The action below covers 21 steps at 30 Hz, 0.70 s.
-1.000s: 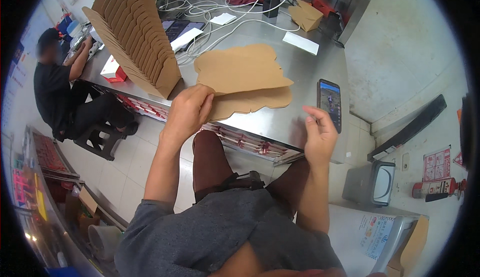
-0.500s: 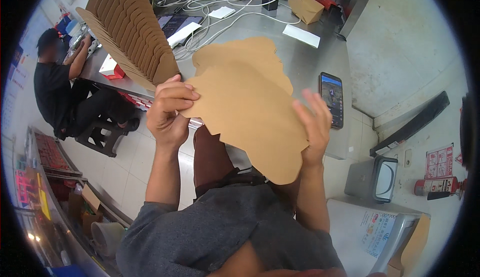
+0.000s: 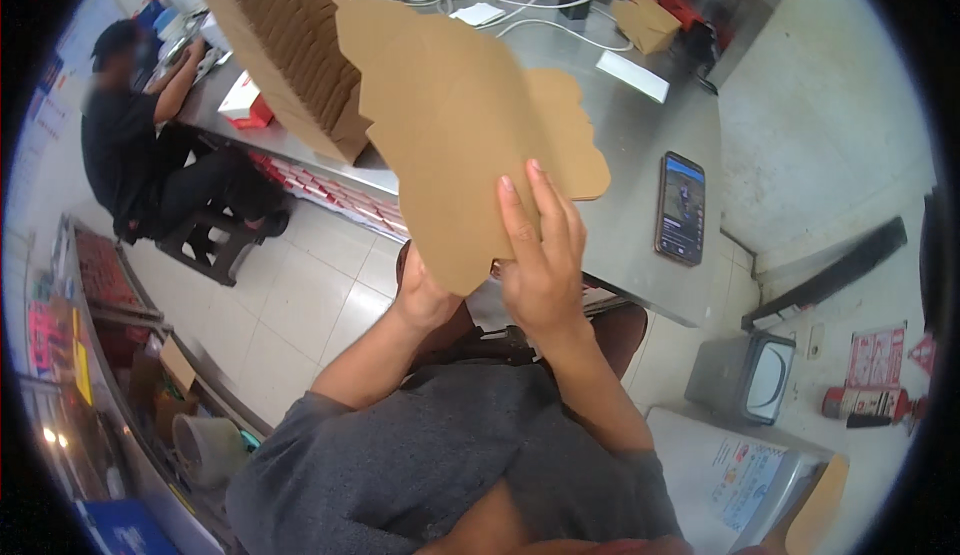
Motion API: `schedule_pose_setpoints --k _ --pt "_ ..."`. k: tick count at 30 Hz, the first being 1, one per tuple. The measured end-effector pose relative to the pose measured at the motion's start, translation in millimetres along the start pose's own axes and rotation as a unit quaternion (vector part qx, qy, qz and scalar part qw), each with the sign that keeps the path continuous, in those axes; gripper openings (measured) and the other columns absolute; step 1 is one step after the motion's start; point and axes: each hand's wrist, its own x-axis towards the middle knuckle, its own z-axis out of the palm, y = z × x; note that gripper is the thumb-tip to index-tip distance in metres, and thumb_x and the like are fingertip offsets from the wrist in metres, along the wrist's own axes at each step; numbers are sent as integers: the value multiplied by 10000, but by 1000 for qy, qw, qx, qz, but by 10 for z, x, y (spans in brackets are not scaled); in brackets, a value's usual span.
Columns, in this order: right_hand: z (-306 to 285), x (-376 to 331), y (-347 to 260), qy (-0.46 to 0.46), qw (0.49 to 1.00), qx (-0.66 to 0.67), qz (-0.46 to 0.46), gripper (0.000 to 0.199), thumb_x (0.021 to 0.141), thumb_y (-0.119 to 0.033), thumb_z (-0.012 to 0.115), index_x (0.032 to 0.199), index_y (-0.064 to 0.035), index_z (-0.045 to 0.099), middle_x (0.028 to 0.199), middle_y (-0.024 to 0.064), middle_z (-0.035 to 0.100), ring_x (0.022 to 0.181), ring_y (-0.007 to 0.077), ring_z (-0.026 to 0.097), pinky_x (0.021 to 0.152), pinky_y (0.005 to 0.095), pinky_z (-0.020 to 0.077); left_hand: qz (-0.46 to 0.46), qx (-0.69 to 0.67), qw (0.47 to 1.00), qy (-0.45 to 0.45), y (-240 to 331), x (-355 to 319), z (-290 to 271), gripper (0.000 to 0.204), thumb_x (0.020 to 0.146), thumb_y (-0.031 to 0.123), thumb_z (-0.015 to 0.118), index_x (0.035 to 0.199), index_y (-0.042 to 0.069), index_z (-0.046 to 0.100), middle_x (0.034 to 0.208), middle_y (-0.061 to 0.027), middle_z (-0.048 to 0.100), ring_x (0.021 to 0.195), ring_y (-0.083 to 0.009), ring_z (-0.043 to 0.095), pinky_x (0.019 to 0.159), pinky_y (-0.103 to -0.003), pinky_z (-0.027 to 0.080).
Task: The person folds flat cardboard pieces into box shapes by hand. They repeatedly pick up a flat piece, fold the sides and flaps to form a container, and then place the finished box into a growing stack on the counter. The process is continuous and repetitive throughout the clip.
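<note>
A flat brown cardboard box blank point(image 3: 440, 125) with notched edges stands tilted up in front of me. My left hand point(image 3: 428, 297) grips its lower left edge, with most of the fingers hidden behind it. Against its lower right side my right hand point(image 3: 543, 255) is closed, two fingers stretched along the face and the thumb at the bottom edge. More flat cardboard blanks point(image 3: 578, 145) lie on the metal table behind it, partly covered. To the left rises a tall stack of nested, folded cardboard boxes point(image 3: 290, 45).
On the metal table point(image 3: 640, 225) lie a lit phone point(image 3: 681, 207), a white strip point(image 3: 633, 76), white cables point(image 3: 540, 5) and an open brown box point(image 3: 646, 21). A person point(image 3: 130, 135) sits on a stool at the left. A grey bin point(image 3: 735, 375) stands at the right.
The box blank has turned more upright, its far end swinging left. My left hand has moved down and right to its lower end; my right hand has come left onto its face.
</note>
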Motion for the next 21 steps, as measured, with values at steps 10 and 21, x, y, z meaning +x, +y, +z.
schedule_pose_setpoints --k 10,21 --pt "-62 31 70 -50 998 -10 -32 540 896 -16 632 1427 -109 661 1590 230 471 1406 416 488 1163 510 381 112 -45 989 -90 -133 297 58 1011 909 484 810 1599 -12 263 1608 -131 380 1496 -257 382 1225 -430 330" --pt "-467 -110 444 117 985 40 119 293 971 -32 599 1225 -27 744 1396 185 661 1286 353 606 1139 476 420 45 6 976 214 0 491 104 340 1049 144 635 1332 -36 581 1257 -129 673 1139 -215 659 961 -350 542"
